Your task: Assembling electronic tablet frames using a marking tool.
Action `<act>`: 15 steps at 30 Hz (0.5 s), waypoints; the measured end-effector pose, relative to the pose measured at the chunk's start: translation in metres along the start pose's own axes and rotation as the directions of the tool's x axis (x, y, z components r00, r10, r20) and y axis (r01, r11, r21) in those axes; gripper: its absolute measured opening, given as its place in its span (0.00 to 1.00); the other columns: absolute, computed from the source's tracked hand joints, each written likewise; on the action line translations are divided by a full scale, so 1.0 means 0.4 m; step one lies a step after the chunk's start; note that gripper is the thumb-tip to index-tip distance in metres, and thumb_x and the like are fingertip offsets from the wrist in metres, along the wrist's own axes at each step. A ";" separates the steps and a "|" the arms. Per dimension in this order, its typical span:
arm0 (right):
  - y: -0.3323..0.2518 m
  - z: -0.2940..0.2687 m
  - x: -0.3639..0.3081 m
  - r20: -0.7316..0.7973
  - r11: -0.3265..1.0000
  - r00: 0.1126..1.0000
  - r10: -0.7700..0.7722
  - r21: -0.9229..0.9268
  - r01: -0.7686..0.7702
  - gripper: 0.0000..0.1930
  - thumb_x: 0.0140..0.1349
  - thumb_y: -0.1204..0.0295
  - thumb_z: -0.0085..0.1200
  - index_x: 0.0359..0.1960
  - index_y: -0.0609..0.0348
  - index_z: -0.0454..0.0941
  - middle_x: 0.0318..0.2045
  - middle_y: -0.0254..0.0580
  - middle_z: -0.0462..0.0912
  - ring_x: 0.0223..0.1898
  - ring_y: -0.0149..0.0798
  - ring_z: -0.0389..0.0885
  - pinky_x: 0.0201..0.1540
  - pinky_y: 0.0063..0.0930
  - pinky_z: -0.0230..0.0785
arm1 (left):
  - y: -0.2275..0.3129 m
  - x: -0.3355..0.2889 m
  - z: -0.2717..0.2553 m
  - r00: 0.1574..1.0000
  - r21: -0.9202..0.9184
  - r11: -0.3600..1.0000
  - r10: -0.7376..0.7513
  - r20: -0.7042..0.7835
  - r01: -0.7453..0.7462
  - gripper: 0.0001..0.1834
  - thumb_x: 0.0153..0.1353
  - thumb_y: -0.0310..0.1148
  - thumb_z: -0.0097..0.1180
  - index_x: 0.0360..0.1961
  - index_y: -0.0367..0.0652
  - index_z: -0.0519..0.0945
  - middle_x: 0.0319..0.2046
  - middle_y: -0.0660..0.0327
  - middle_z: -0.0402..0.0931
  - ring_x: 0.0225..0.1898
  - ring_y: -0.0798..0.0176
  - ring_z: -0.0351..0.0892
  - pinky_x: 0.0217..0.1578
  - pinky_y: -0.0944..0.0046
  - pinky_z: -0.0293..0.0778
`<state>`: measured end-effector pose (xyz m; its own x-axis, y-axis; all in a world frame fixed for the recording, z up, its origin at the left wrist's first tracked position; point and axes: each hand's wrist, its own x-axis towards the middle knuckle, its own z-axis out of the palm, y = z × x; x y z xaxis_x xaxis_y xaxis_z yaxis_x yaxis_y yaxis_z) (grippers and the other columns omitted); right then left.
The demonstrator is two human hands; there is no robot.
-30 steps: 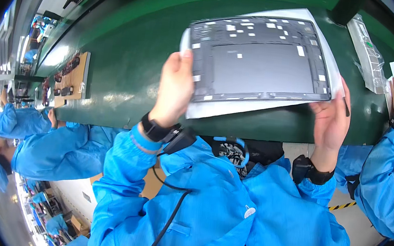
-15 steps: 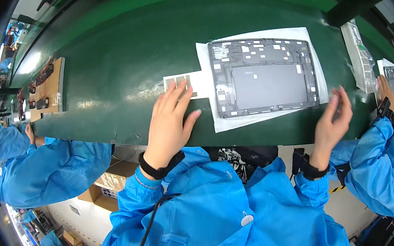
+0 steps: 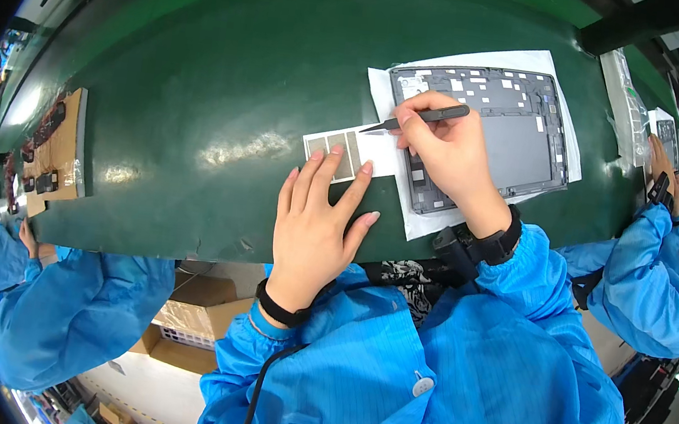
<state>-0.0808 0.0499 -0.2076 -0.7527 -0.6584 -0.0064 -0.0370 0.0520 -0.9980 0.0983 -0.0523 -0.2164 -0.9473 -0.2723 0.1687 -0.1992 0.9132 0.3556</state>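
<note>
My left hand (image 3: 312, 234) lies open with its fingers spread, the fingertips resting on a white backing sheet (image 3: 378, 154) that carries grey rectangular stickers (image 3: 353, 152). In my right hand (image 3: 455, 154) is a pair of black tweezers (image 3: 444, 113). Their pointed tips reach the upper right edge of the sticker area; whether they grip a sticker is too small to tell. Under and beyond my right hand is a dark grey tablet housing (image 3: 519, 146) dotted with small white pads. My hand covers its lower left part. A white sheet of wrapping (image 3: 377, 84) lies beneath the housing.
A green work table (image 3: 205, 71) spreads all round. Cardboard with dark small parts (image 3: 65, 156) stands at the left. A clear-wrapped long tray (image 3: 626, 111) lies at the right. People in blue coats work on both sides, a co-worker's sleeve (image 3: 644, 255) at the right.
My right hand, empty before at the housing's right side, has come left across it and now holds tweezers at the sticker sheet. My left hand stays on the sheet.
</note>
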 end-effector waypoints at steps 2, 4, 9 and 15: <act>0.010 0.006 0.006 -0.010 1.000 1.000 0.030 0.003 -0.030 0.05 0.62 0.76 0.57 0.34 0.66 0.82 0.25 0.29 0.81 0.27 0.20 0.75 0.28 0.18 0.67 | -0.002 -0.001 -0.001 1.000 -0.011 1.000 -0.008 -0.001 0.008 0.29 0.60 0.44 0.61 0.63 0.56 0.75 0.66 0.51 0.63 0.67 0.43 0.61 0.64 0.43 0.58; 0.008 0.015 0.002 -0.031 0.996 0.999 0.022 -0.084 -0.024 0.05 0.61 0.75 0.57 0.32 0.66 0.82 0.23 0.28 0.80 0.25 0.19 0.74 0.27 0.17 0.66 | -0.004 -0.004 0.000 1.000 -0.012 1.000 -0.018 -0.004 0.018 0.29 0.59 0.44 0.62 0.63 0.56 0.75 0.66 0.51 0.64 0.67 0.43 0.62 0.64 0.42 0.59; 0.015 0.034 -0.002 -0.062 0.989 0.998 -0.013 -0.146 0.004 0.06 0.62 0.75 0.57 0.32 0.65 0.82 0.21 0.28 0.79 0.24 0.18 0.72 0.26 0.17 0.65 | -0.005 0.004 -0.001 1.000 -0.043 0.999 -0.020 0.002 0.020 0.30 0.58 0.44 0.63 0.63 0.57 0.76 0.67 0.51 0.64 0.66 0.43 0.62 0.64 0.42 0.59; 0.006 0.036 -0.004 -0.049 1.000 0.998 0.030 0.000 -0.030 0.06 0.65 0.76 0.57 0.37 0.68 0.82 0.28 0.34 0.84 0.30 0.22 0.79 0.31 0.18 0.71 | -0.010 0.000 -0.002 1.000 -0.048 0.999 -0.023 0.013 0.024 0.31 0.57 0.44 0.64 0.63 0.57 0.75 0.66 0.50 0.64 0.66 0.43 0.63 0.64 0.41 0.59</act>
<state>-0.0701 0.0403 -0.2110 -0.7850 -0.6186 -0.0335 -0.0141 0.0719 -0.9973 0.0992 -0.0562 -0.2172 -0.9455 -0.2897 0.1486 -0.2094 0.8906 0.4036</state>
